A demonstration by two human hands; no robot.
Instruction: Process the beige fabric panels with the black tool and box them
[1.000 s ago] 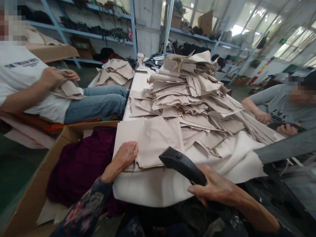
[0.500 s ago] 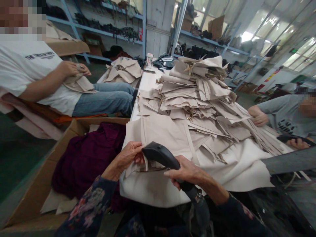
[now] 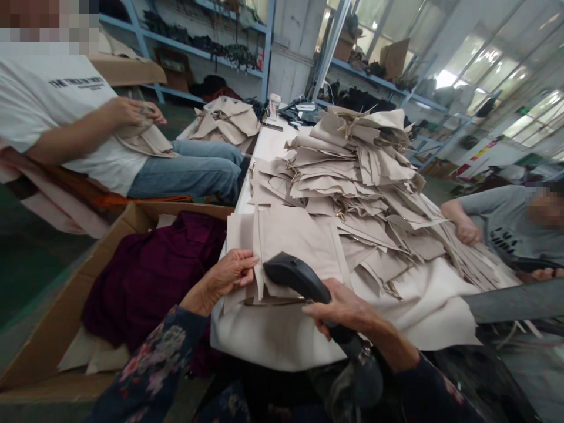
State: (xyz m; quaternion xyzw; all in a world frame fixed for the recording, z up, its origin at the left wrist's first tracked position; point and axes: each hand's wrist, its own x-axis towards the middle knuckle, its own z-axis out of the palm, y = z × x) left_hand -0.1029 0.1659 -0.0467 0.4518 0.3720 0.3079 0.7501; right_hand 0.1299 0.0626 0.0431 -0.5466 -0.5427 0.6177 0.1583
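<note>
A flat beige fabric piece (image 3: 299, 241) with stitched edges lies at the near left of the table. My left hand (image 3: 231, 273) pinches its left edge between thumb and fingers. Wrapped around the neck of a black curved hand tool (image 3: 297, 276) is my right hand (image 3: 346, 308). The tool's head rests on or just over the piece, close to the left fingertips; whether it touches the cloth I cannot tell. A thick dark hose (image 3: 368, 376) runs down from the tool. A zipper shows along the piece's near edge, below the tool.
Stacked beige pieces (image 3: 352, 170) with zippers rise behind. A cardboard box (image 3: 39, 335) of purple cloth (image 3: 154, 276) stands left. One co-worker (image 3: 66, 111) sits at left holding a beige piece; another (image 3: 506, 217) is at right. A metal bar (image 3: 515, 302) juts in at right.
The whole view has shifted slightly. The black tool's head has moved slightly right, away from my left fingers, which still pinch the fabric edge.
</note>
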